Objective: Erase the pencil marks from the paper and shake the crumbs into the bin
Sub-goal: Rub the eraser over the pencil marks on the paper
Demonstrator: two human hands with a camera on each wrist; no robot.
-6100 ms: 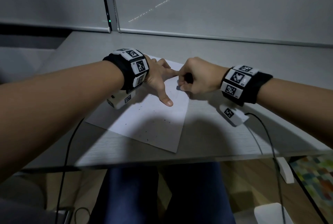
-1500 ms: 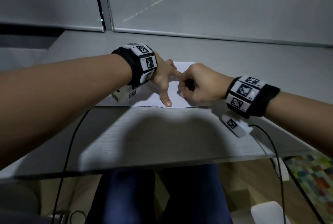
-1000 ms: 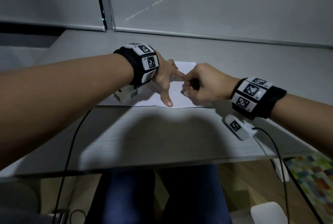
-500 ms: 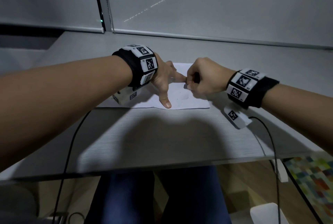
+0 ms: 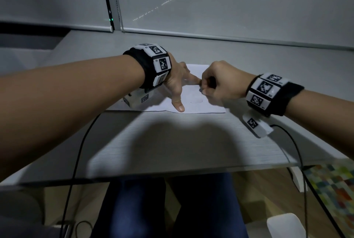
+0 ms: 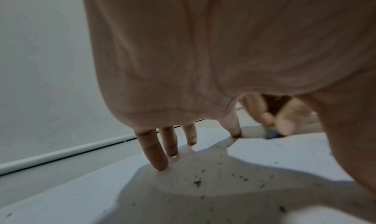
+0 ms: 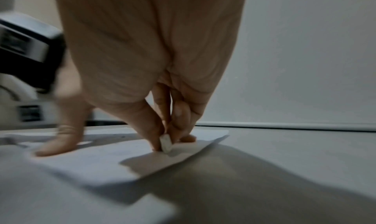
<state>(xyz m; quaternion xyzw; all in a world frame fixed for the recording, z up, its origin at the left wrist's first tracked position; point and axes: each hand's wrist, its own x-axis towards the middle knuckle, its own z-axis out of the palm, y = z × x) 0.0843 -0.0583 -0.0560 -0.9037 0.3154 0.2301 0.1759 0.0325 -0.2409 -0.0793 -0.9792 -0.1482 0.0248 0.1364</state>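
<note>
A white sheet of paper lies flat on the grey desk, with faint marks near its middle. My left hand presses it down with spread, straight fingers. My right hand pinches a small white eraser between thumb and fingers, its tip on the paper close to the left index finger. Dark crumbs are scattered over the sheet under the left palm. In the left wrist view the eraser shows as a blurred bluish lump.
The desk runs back to a wall with lowered blinds. Black cables hang over the near edge at left and right. A white object stands on the floor at lower right, beside my knees. A patterned rug lies further right.
Since about six seconds ago the paper lies farther from me, squared to the desk edge. Over the last second the right hand has rubbed back and forth a little; the left hand stays put.
</note>
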